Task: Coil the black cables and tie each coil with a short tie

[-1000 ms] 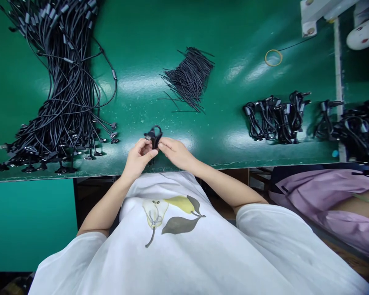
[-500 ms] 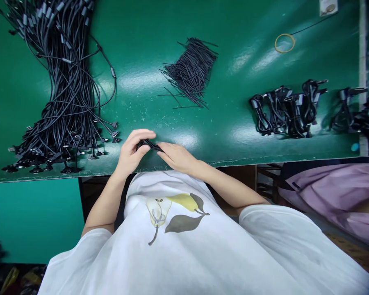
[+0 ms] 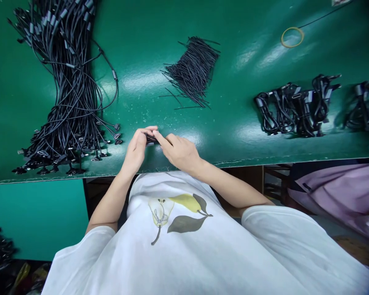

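A folded black cable [image 3: 151, 139] lies between my two hands, just above the near edge of the table; the fingers cover most of it. My left hand [image 3: 138, 146] is closed around its left end. From the other side, my right hand [image 3: 180, 150] grips the bundle, its index finger reaching across to the left fingertips. Beyond the hands lies a pile of short black twist ties [image 3: 193, 70], a few of them loose at its lower left. A large heap of loose black cables [image 3: 72, 90] with small connectors spreads to my left.
Several coiled black cables [image 3: 295, 108] lie in a row at the right, with more coils [image 3: 363, 106] beyond. A yellow ring [image 3: 292, 37] sits on the green table [image 3: 233, 135] at the back right. At the lower right is a person's pink clothing [image 3: 341, 192].
The view has shifted slightly, moving the table things sideways. My hands have drawn closer together around the cable, and my right index finger has moved up to my left fingertips.
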Demonstrator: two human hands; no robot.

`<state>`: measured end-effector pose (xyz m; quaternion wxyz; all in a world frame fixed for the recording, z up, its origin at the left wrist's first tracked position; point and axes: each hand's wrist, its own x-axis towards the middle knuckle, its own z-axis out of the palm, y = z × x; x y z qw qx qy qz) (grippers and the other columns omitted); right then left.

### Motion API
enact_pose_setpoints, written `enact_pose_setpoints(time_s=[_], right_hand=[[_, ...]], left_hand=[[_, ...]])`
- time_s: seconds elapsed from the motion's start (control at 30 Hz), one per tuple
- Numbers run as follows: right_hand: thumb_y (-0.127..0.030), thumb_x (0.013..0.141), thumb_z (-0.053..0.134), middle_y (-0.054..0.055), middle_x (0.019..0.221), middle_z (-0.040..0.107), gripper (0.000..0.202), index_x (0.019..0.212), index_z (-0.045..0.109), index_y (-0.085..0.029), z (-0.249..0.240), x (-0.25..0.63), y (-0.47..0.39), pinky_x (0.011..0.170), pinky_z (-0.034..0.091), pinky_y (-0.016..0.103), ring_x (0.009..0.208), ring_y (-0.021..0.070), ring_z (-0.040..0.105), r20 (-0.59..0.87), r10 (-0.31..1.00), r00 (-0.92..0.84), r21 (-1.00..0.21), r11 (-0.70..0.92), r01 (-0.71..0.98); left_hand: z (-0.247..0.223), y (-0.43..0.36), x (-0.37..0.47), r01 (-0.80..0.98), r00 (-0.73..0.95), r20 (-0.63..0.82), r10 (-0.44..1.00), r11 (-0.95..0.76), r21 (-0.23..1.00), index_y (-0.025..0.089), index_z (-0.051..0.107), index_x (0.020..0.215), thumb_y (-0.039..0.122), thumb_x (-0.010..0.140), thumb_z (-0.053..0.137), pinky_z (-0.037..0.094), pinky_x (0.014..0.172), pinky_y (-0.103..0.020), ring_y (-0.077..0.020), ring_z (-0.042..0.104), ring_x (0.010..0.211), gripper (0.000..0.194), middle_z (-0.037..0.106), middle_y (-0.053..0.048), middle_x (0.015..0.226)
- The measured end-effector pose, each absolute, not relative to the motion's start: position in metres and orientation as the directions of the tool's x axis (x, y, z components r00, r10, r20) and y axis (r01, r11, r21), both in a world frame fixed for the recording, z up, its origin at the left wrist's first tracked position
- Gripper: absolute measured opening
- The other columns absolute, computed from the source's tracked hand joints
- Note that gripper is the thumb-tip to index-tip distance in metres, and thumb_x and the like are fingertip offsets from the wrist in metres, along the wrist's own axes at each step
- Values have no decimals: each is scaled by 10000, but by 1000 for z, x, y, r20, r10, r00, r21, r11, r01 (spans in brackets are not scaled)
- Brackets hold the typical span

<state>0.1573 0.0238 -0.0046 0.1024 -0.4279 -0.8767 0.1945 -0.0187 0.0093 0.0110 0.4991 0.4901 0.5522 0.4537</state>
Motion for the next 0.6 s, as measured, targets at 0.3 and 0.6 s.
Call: enact_pose_setpoints(time_s=[0.3, 0.6], right_hand=[[-369, 1026, 253, 67, 967, 613, 512, 1500, 364, -208, -3, 184, 32, 745, 487, 291, 844, 176, 577, 93, 745, -660, -724, 506, 469], [-392, 1036, 236, 73, 1075, 667, 494, 1442, 436, -193, -11, 189, 27, 822, 497, 285, 922, 150, 621, 230, 694, -682, -860, 473, 191]], left_hand=[[25, 10, -40, 131, 258, -112, 960, 81, 988, 320, 554, 1347, 468, 785, 743, 540, 874, -355, -233, 642, 1003, 611, 616, -79, 1191], [32, 12, -33, 116, 212, -94, 973, 70, 991, 259, 680, 1164, 468, 870, 643, 549, 725, -325, -172, 651, 731, 363, 647, -54, 966]])
